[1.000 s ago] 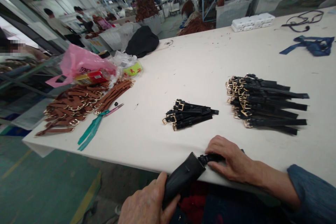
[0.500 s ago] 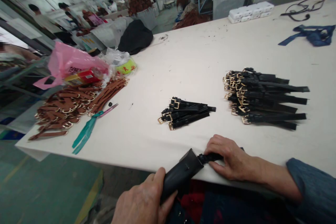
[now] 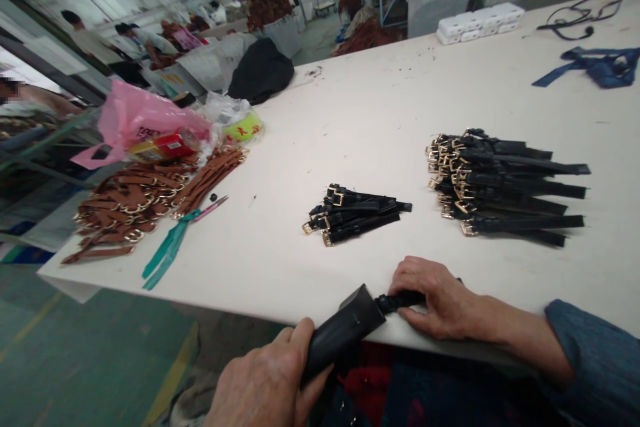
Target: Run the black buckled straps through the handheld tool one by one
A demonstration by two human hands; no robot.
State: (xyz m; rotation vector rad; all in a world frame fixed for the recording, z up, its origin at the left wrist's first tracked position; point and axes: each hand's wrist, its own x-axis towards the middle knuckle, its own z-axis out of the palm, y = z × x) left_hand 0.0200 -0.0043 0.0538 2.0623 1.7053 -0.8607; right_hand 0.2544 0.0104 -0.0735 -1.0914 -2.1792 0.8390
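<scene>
Background worker [image 3: 153,42] leans lower. Left hand [image 3: 265,373] grips black object [image 3: 343,333], 6 o'clock; right hand [image 3: 440,297] pinches black strap [image 3: 387,304], 5 o'clock; loose pinch could skew strap.

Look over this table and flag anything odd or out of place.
The pink plastic bag and red-and-yellow packet crowd the brown straps at the left end of the white table, looking like stray packaging. Small dark scraps lie near its far edge, seemingly unswept. No clear damage shows.
</scene>
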